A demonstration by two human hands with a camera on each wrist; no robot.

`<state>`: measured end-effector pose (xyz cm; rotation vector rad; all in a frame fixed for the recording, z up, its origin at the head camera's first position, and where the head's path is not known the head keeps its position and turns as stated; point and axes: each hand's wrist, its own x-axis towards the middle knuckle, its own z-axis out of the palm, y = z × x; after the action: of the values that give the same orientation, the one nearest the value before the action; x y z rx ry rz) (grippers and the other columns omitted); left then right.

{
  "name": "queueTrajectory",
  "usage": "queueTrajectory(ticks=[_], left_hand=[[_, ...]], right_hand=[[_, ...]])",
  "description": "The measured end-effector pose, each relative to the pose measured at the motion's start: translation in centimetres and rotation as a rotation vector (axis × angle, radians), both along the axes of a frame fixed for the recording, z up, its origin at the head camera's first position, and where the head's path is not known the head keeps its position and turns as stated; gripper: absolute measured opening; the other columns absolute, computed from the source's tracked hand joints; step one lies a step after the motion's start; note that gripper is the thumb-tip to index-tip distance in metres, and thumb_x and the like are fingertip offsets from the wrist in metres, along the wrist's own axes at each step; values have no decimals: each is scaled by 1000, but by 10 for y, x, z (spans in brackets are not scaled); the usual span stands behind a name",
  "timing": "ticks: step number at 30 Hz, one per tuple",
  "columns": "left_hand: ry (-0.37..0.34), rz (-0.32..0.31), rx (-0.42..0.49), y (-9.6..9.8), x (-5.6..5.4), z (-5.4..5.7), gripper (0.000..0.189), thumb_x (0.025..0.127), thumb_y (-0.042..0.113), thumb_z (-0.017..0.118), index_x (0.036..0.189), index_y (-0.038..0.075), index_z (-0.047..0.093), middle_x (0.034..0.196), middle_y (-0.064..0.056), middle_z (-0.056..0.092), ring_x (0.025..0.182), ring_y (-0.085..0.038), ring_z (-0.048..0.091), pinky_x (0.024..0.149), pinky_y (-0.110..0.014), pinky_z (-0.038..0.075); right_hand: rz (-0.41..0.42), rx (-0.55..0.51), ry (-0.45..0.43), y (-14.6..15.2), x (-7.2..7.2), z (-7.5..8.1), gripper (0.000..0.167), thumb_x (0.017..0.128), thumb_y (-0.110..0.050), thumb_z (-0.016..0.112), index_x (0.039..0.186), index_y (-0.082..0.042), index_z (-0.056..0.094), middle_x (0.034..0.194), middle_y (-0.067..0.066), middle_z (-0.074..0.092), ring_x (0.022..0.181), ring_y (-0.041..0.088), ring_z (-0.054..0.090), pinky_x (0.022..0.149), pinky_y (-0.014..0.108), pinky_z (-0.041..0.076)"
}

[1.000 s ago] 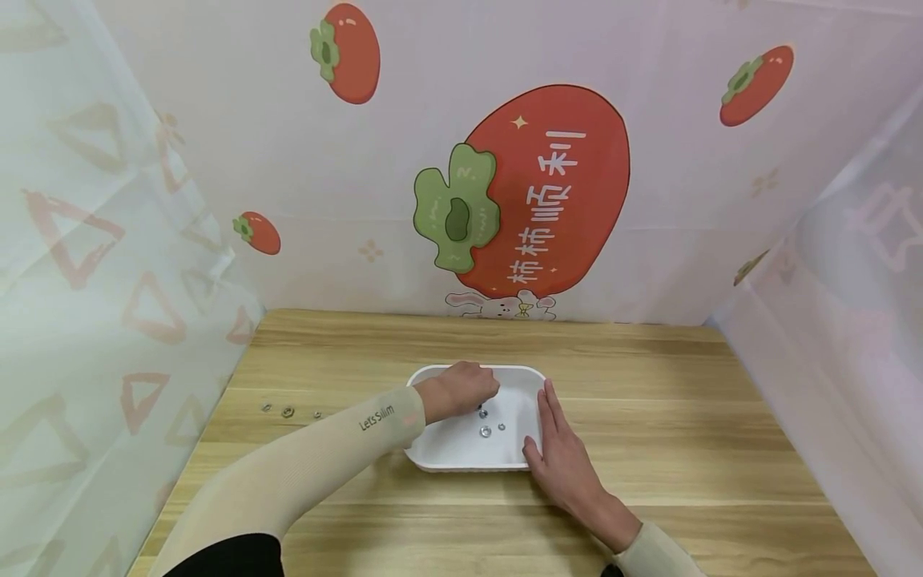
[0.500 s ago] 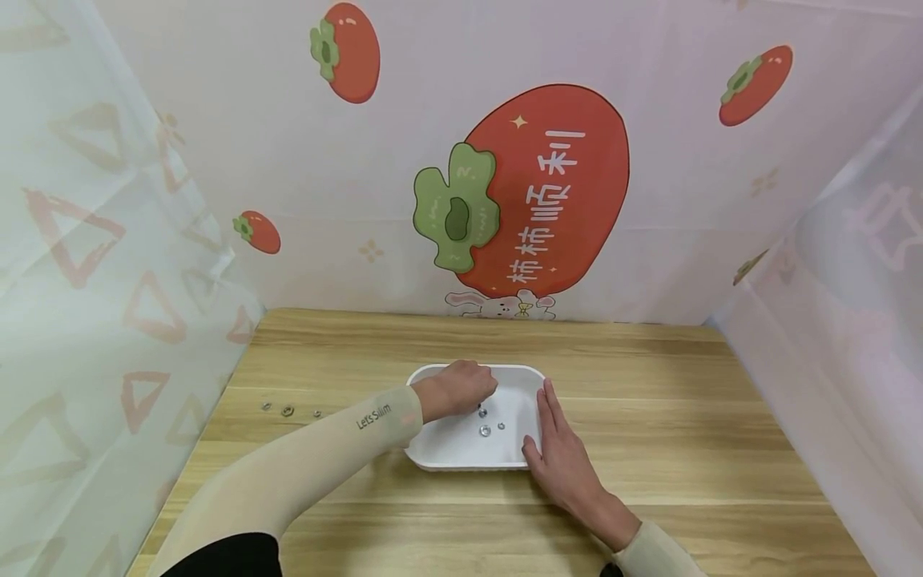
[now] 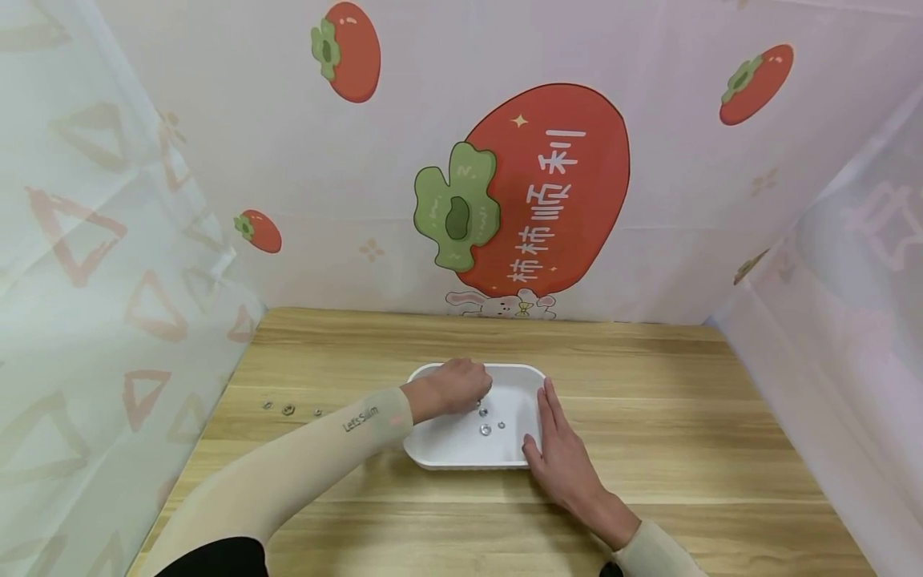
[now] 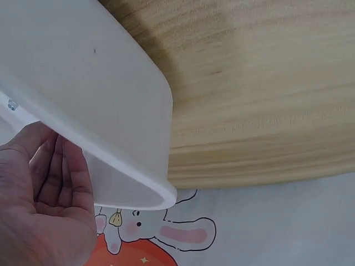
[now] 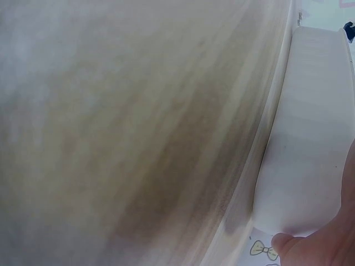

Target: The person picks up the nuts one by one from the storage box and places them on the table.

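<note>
A white tray [image 3: 469, 463] rests on the wooden table, with several small metal nuts [image 3: 485, 430] on its floor. My left hand [image 3: 454, 387] reaches over the tray's left side, fingers bent down inside it beside the nuts. In the left wrist view the tray's rim [image 4: 111, 158] hides the fingertips, so I cannot tell whether they pinch a nut. My right hand [image 3: 566, 461] lies against the tray's right end, fingers straight along the wall and thumb at the near right corner. The right wrist view shows that hand's thumb [image 5: 284, 242] by the tray's outer wall [image 5: 305, 127].
Left of the tray, three small metal pieces, among them a larger nut [image 3: 288, 409], lie in a row on the table [image 3: 685, 449]. Printed cloth walls [image 3: 346, 264] stand behind the table and along both sides.
My left hand has shifted slightly left inside the tray, showing more of a small nut beside its fingers. The right hand and the tray have stayed in place.
</note>
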<state>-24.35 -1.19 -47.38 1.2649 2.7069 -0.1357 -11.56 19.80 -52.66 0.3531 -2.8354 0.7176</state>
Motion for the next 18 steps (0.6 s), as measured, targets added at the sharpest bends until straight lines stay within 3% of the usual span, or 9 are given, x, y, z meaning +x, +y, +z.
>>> queueTrajectory(ticks=[8, 18], left_hand=[[-31, 11, 140, -11, 3, 1, 9, 95, 14, 78, 87, 16, 81, 79, 5, 71, 64, -9, 52, 60, -21, 44], [-151, 68, 331, -23, 9, 9, 5, 93, 15, 81, 97, 13, 85, 80, 7, 73, 69, -6, 55, 64, -19, 47]], right_hand=[[-3, 2, -6, 0, 0, 0, 79, 99, -20, 62, 162, 10, 25, 176, 18, 15, 137, 43, 55, 104, 56, 53], [-4, -8, -19, 0, 0, 1, 79, 100, -19, 62, 163, 10, 23, 176, 18, 13, 141, 42, 53, 106, 56, 51]])
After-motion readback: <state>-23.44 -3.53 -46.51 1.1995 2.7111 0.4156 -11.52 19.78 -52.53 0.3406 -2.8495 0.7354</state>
